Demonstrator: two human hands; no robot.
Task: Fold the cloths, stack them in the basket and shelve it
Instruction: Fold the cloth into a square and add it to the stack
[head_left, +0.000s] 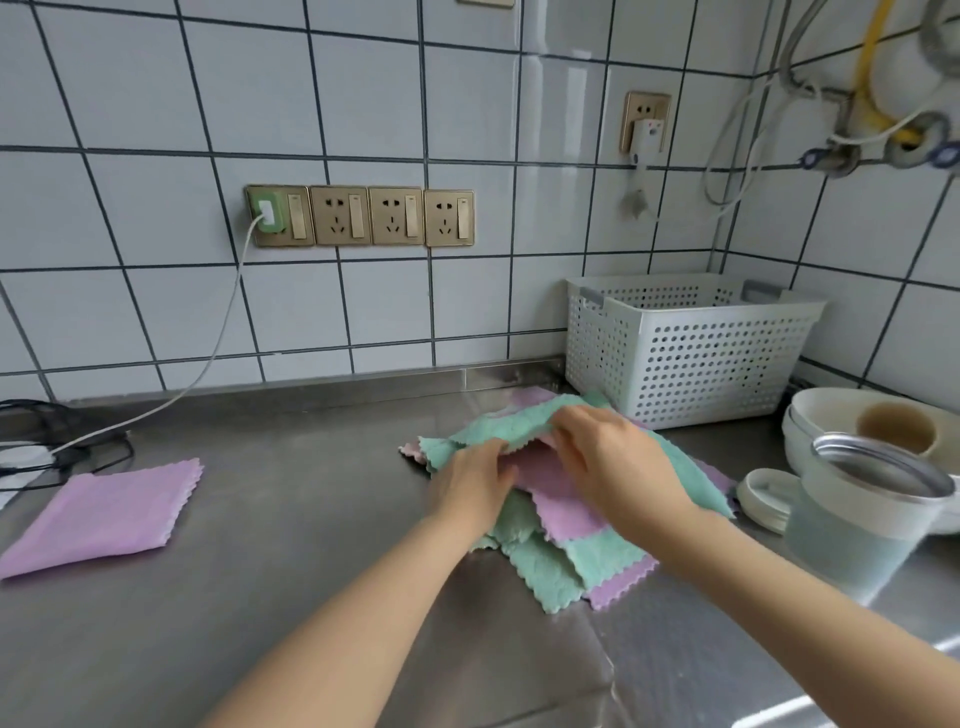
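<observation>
Both hands met on one item. Your left hand (475, 480) pinched the near edge of the green cloth (498, 423), fingers curled onto it; your right hand (613, 460) gripped the same cloth just beyond, thumb and fingers closed over its raised fold.

Item: heap of cloths (561, 525), green and purple, zigzag-edged. It lay directly under your grip, spreading nearward and to the right on the steel counter (311, 545). Layers overlapped; the count could not be told.

Item: purple cloth (104, 514), folded flat. It lay well to the left of your grip, apart from the heap. Judged as finished and waiting to be stacked.

Item: jar (867, 514), lid (769, 496), bowls (841, 421). These stood near to the right of your grip.

Item: basket (685, 348), white, perforated. It stood just beyond your grip, against the tiled wall. No cloth showed in it.

Handling note: you would have done best to lift the green cloth free of the purple one beneath before folding, so nothing dragged along; then match the zigzag edges, press the crease flat on bare steel, and keep clear of the jar.
</observation>
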